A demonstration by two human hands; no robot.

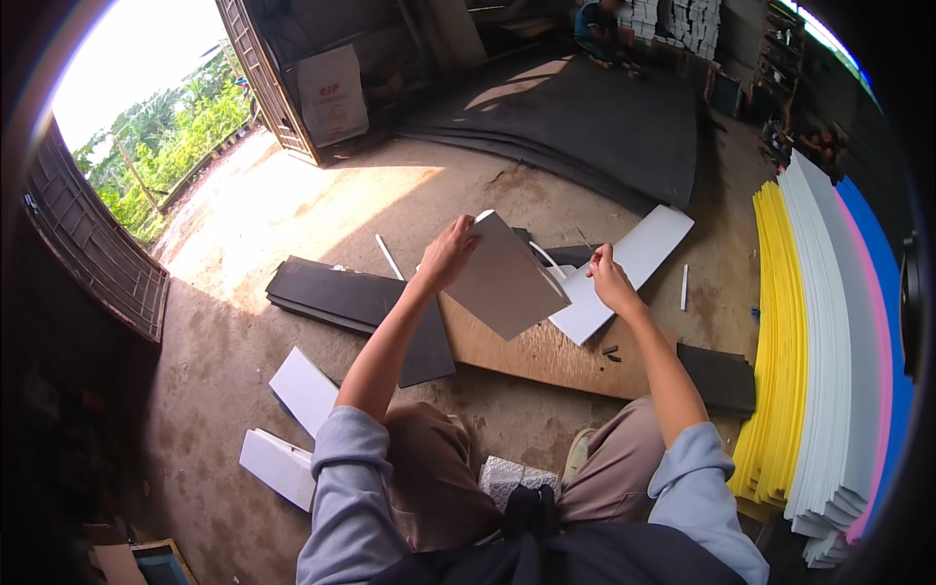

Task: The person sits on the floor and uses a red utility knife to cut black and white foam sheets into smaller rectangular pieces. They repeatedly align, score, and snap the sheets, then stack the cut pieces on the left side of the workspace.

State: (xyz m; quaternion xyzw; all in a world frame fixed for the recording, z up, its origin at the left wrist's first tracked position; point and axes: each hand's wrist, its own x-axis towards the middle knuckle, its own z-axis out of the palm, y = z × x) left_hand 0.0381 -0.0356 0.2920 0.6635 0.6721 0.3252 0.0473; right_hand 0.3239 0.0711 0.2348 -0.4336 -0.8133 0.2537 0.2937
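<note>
Left hand fingers mostly hidden behind the grey sheet it grips. Right hand pinches something too small to identify. Wooden board partly covered by grey sheet and white panel. Small dark bits on board, unclear what. Distant person blurred, cut by top edge. Stacked coloured sheets fade into the dark rim.

Grey sheet, yellow foam stack

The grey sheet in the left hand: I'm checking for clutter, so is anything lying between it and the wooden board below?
Nothing visible does. The left hand holds the grey sheet tilted above the wooden board. A white sheet lies beside it near the right hand, and small dark bits lie off to the right.
</note>
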